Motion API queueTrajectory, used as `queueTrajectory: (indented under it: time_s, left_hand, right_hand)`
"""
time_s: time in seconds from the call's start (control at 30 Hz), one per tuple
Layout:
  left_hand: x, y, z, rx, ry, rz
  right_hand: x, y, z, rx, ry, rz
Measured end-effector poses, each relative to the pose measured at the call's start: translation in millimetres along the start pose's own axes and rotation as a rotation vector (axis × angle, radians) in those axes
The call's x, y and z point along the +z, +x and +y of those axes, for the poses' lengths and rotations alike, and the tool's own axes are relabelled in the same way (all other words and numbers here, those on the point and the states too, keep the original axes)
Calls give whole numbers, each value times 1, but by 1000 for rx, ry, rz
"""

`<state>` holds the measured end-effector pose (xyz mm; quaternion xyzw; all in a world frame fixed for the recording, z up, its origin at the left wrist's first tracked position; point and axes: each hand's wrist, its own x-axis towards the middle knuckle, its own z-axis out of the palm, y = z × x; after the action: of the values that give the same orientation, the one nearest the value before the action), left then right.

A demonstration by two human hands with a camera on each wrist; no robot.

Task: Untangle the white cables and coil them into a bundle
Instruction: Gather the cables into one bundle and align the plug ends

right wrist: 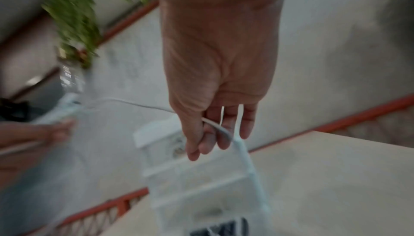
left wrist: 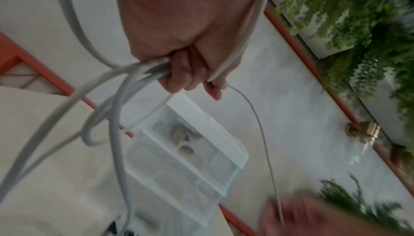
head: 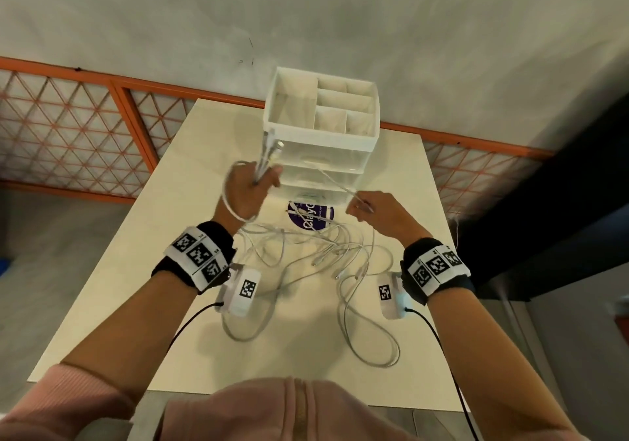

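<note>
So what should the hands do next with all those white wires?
Probably the right hand should draw its single strand free toward the left hand, which already grips gathered cable ends, because most white cables lie tangled on the table.

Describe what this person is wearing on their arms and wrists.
Both forearms are bare, with pink sleeves pushed up near the elbows. Each wrist carries a black band wrapped by a white strip of square black-and-white markers. A small white camera unit bearing a marker hangs under each wrist, trailing a thin black cable.
</note>
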<state>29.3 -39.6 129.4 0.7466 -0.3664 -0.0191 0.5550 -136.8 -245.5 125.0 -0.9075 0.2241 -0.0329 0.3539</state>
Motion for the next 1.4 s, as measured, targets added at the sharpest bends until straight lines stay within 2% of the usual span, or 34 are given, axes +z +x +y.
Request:
queueTrajectory:
  time_s: [0.07,0.17,0.27,0.3,0.37,0.47,0.53,0.63,0.7,0.8,0.87,0.97,1.03,1.13,1.2,1.3,1.4]
  left_hand:
    - [-19,9,-5,-27,30,110]
    - [-31,11,-7,-109,192,47]
    - [-27,5,-4,-196,330,13]
    - [-27,3,-5,-231,369,-18]
    - [-28,3,-14,-323,488,-173]
    - [-37,3,-30,-495,652,-410]
    - [-39,2,-35,-565,732,-480]
    - [-33,1,-36,-610,771,-468]
    - [-30,2,-35,-610,767,-463]
    - [-28,3,-36,-609,772,-609]
    - [-25,2,-35,-608,790,-729]
    - [-22,0,-29,-586,798,-822]
    - [-21,-1,-21,-546,781,-881]
    - [-22,2,-6,-512,751,-1004]
    - [-23,5,2,-508,757,-1072]
    - [-20,11,9,-448,741,-1062]
    - [-15,17,22,-412,659,-965]
  right_hand:
    - [3,-6,27,93,-25,-6]
    - [8,-11,48,156,-72,19]
    - [5,-3,51,233,13,172]
    - [3,2,52,258,63,239]
    - [-6,8,53,302,149,370]
    - [-14,18,64,348,219,472]
    - [-12,23,71,389,184,400]
    - [8,25,85,419,176,208]
    - [24,18,83,379,180,75]
    - [53,9,85,283,-88,-110]
    - [68,4,86,271,-175,-171]
    - [81,0,89,318,-308,-112]
    - [79,-1,89,347,-368,-127]
    - [63,3,81,341,-256,-301]
    - [44,6,66,353,-172,-300]
    - [12,14,31,339,-82,-150]
    - [-16,13,-10,302,155,-144]
